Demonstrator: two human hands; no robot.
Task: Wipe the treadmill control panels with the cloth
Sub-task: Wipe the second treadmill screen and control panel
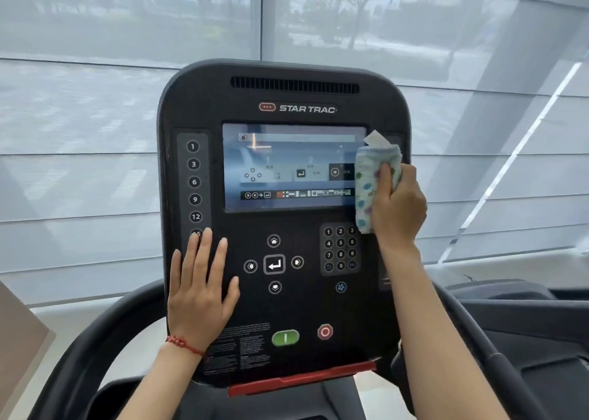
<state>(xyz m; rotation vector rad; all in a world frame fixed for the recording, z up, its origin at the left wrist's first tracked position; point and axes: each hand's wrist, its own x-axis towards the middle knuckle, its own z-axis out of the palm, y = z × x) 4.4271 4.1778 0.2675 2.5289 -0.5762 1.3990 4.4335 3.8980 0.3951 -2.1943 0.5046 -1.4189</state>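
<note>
left hand (199, 289) flat on control panel (283, 305); right hand (396, 209) grip holds cloth (371, 183) against screen (287, 167) edge.

Both arms raised forward.
Left hand (199, 287) flat, fingers straight and spread; right hand (398, 201) curled in a grip, thumb up.

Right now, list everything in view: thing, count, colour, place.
console: one, black, centre
screen: one, lit, upper console
keypad: one, dark, below the screen's right corner
start button: one, green, lower console
stop button: one, red, right of start
cloth: one, white with coloured spots, at screen's right edge
blinds: grey-white, behind
left hand: flat on console, red bracelet at wrist
right hand: grips cloth
</note>
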